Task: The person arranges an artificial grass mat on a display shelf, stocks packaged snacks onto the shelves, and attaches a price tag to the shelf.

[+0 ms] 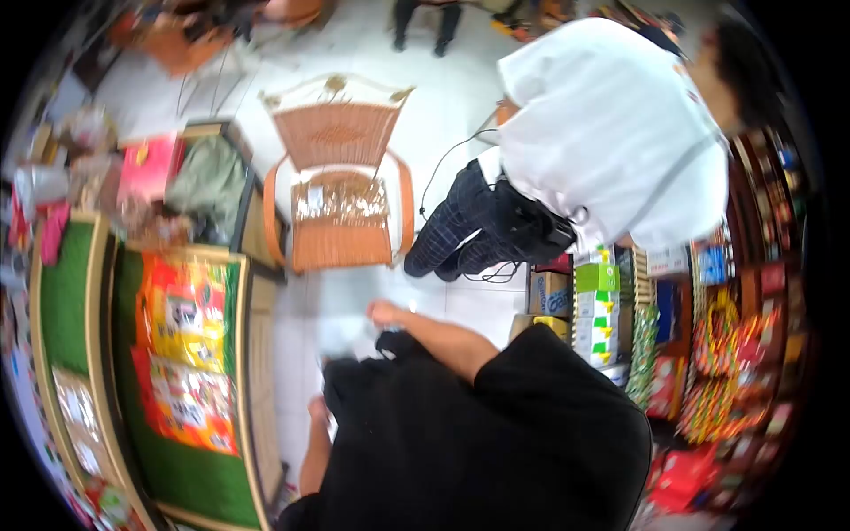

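Observation:
My right hand (387, 312) reaches out in front of my black shirt, its fingers curled closed. What it holds, if anything, I cannot make out. Lower down and to the left is my left hand (318, 409), small and blurred, with its fingers partly hidden. Something white shows beside it, close to the shirt. A pale, bluish, see-through patch (341, 310), perhaps plastic, lies blurred near my right hand over the tiled floor. Just beyond stands a brown wicker armchair (341, 243) with a clear-wrapped pack (341, 202) on its seat.
A person in a white shirt (611, 133) stands at the right, beside shelves of boxed goods (598, 310). Green-lined display shelves (181, 482) at the left hold orange and yellow packets (186, 310). Behind them sit a pink box (149, 168) and a grey-green bag (208, 190).

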The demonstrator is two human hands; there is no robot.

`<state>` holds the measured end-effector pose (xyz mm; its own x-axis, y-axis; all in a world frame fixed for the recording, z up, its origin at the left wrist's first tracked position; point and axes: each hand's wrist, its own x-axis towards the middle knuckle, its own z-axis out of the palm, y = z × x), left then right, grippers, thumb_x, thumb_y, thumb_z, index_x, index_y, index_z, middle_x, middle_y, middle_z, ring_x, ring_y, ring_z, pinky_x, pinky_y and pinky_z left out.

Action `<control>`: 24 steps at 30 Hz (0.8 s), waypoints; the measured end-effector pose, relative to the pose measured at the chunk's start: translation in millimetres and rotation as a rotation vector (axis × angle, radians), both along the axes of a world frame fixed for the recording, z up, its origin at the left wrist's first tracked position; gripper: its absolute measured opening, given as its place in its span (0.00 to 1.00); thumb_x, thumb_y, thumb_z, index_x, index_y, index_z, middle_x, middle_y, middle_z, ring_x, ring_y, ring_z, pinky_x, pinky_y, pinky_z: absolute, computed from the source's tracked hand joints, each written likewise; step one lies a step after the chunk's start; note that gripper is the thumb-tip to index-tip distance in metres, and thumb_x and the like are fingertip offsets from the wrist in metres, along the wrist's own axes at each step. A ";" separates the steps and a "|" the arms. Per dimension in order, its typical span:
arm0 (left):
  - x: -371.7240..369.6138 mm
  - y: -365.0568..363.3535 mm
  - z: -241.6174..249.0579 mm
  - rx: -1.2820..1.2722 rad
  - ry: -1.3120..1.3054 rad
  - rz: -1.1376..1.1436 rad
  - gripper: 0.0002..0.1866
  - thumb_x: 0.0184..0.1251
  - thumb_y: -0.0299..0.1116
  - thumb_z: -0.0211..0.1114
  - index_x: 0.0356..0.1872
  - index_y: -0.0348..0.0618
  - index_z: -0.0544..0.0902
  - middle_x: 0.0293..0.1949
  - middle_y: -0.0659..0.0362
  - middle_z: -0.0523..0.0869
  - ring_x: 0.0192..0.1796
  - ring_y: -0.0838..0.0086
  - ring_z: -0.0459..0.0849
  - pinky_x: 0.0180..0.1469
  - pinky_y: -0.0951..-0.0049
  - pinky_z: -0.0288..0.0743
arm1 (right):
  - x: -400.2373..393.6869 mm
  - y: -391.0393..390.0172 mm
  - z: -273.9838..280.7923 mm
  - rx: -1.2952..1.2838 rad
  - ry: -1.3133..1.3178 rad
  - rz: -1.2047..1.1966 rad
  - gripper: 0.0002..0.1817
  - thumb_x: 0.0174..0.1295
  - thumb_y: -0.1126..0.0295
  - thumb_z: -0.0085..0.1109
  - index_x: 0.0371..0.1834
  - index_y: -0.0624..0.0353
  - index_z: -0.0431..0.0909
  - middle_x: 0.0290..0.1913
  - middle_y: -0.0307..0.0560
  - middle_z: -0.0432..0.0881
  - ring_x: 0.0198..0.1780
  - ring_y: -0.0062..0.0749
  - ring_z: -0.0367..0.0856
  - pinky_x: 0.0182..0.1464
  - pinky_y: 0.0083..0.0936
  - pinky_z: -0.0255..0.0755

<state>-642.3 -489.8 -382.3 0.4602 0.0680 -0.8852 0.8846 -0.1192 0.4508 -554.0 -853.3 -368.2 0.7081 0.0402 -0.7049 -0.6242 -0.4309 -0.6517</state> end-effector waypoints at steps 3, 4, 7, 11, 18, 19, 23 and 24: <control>26.5 32.7 -50.0 -0.070 0.145 -0.183 0.06 0.59 0.34 0.50 0.28 0.45 0.72 0.21 0.60 0.73 0.18 0.74 0.71 0.17 0.72 0.63 | -64.6 26.1 18.6 -0.034 -0.184 -0.069 0.15 0.57 0.63 0.49 0.22 0.62 0.78 0.21 0.47 0.79 0.19 0.32 0.75 0.29 0.30 0.73; 29.1 40.6 -39.1 -0.053 0.176 -0.290 0.10 0.59 0.36 0.50 0.37 0.43 0.74 0.25 0.56 0.77 0.23 0.70 0.75 0.23 0.69 0.69 | -87.4 31.4 17.4 -0.015 -0.069 -0.236 0.15 0.58 0.63 0.49 0.24 0.63 0.78 0.22 0.48 0.79 0.19 0.33 0.76 0.27 0.30 0.74; 64.9 69.8 -24.4 -0.089 0.037 -0.467 0.19 0.59 0.40 0.53 0.48 0.40 0.75 0.35 0.49 0.82 0.35 0.64 0.81 0.37 0.65 0.76 | -162.8 50.4 0.7 0.040 0.101 -0.759 0.14 0.60 0.64 0.50 0.35 0.66 0.76 0.23 0.51 0.79 0.20 0.34 0.78 0.20 0.30 0.74; 92.5 104.0 2.6 -0.051 -0.075 -0.427 0.19 0.59 0.42 0.55 0.47 0.41 0.75 0.34 0.52 0.80 0.33 0.68 0.80 0.33 0.70 0.74 | -209.4 87.2 36.8 0.142 0.093 -1.068 0.11 0.59 0.67 0.51 0.39 0.64 0.73 0.24 0.52 0.78 0.20 0.34 0.77 0.21 0.29 0.74; 34.6 170.0 53.8 -0.099 -0.248 -0.027 0.13 0.59 0.38 0.56 0.40 0.41 0.74 0.31 0.55 0.78 0.30 0.71 0.76 0.30 0.72 0.71 | -229.3 148.4 -3.4 0.123 0.248 -0.685 0.15 0.57 0.66 0.52 0.45 0.62 0.73 0.29 0.55 0.79 0.20 0.35 0.76 0.17 0.29 0.70; 10.6 184.2 55.4 -0.078 -0.259 0.006 0.13 0.59 0.38 0.56 0.39 0.41 0.74 0.30 0.55 0.77 0.30 0.71 0.76 0.30 0.72 0.71 | -232.6 159.8 -2.1 0.130 0.264 -0.600 0.15 0.57 0.66 0.52 0.45 0.61 0.73 0.29 0.55 0.79 0.20 0.34 0.77 0.17 0.28 0.70; -121.1 264.6 -9.7 -0.316 -0.054 -0.099 0.13 0.63 0.39 0.51 0.26 0.41 0.75 0.24 0.59 0.76 0.23 0.72 0.74 0.25 0.72 0.70 | -244.2 193.8 -2.9 0.262 0.043 -0.545 0.14 0.58 0.62 0.52 0.43 0.59 0.74 0.28 0.51 0.80 0.21 0.31 0.78 0.20 0.27 0.72; -152.4 277.4 -4.8 -0.258 -0.021 -0.239 0.13 0.63 0.39 0.51 0.27 0.42 0.76 0.24 0.59 0.76 0.23 0.72 0.74 0.25 0.72 0.70 | -251.6 202.0 4.2 0.267 -0.035 -0.590 0.14 0.60 0.61 0.51 0.43 0.58 0.74 0.28 0.48 0.80 0.22 0.30 0.78 0.22 0.26 0.73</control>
